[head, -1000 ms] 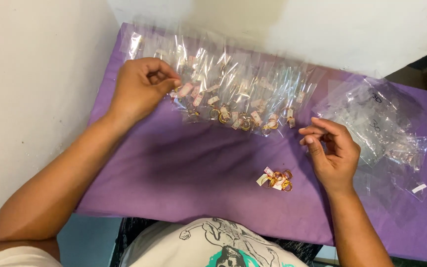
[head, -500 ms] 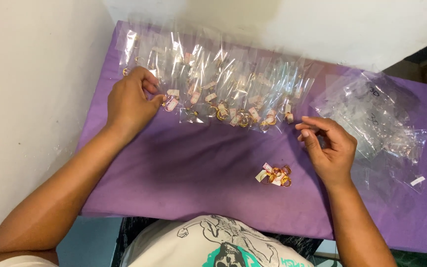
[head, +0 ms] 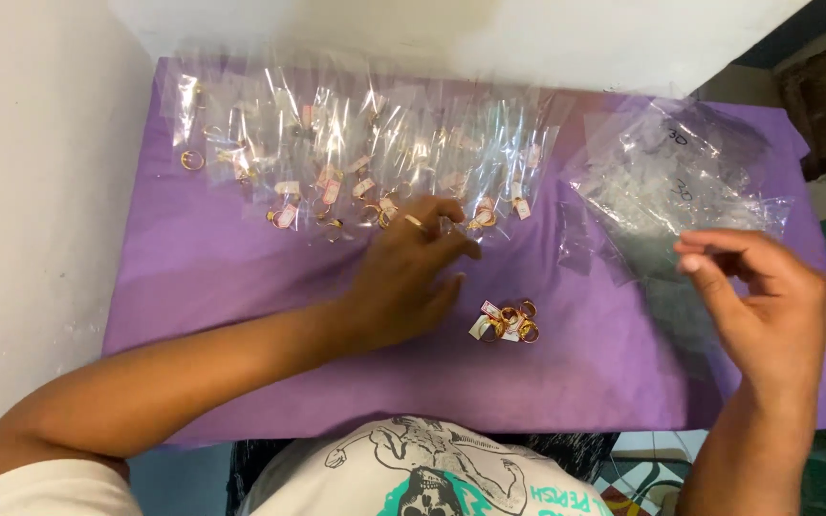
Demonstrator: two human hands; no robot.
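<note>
My left hand (head: 411, 277) lies over the middle of the purple cloth (head: 241, 287), fingers spread, its fingertips at the lower edge of a row of clear plastic sleeves holding tagged gold rings (head: 356, 158). It grips nothing I can see. A small cluster of loose gold rings with tags (head: 507, 320) lies just right of that hand. My right hand (head: 762, 301) hovers at the right, fingers curled loosely apart, holding nothing visible, below a pile of empty clear bags (head: 676, 182).
A white wall (head: 40, 191) runs along the cloth's left side and another behind its far edge. The cloth's front edge hangs over near my body. Dark furniture and green floor show at the right.
My left hand has moved from the far-left end of the sleeve row rightward to the cloth's middle. My right hand has drifted right, away from the loose rings.
</note>
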